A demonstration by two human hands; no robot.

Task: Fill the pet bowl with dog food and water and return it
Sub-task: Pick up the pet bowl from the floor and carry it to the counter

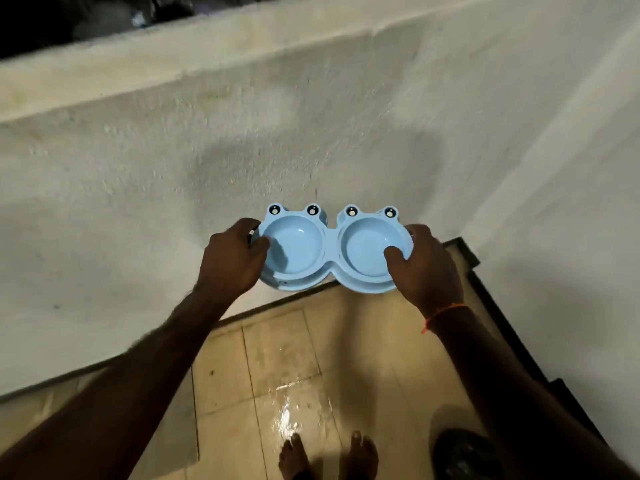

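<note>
A light blue double pet bowl was held out in front of the person, level, over the corner where a rough whitewashed wall met a tiled floor. It was a single moulded piece with two round wells side by side, each topped at its far rim by a pair of cartoon frog eyes. The left well and the right well both showed only bare, smooth blue plastic; no food and no water could be seen in either. The left hand gripped the left end of the bowl, its thumb hooked over the rim into the left well and the other fingers curled under and around the outer edge. The right hand gripped the right end in the same way, thumb resting inside the right well and fingers wrapped beneath the edge. An orange thread circled the right wrist. Whether the bowl's underside touched the floor or the wall could not be told from this angle. Below, the beige tiles carried a wet, glossy patch, and the person's bare feet stood just near it. A dark sandal lay to the right of the feet, beside a black skirting strip along the right-hand wall.
</note>
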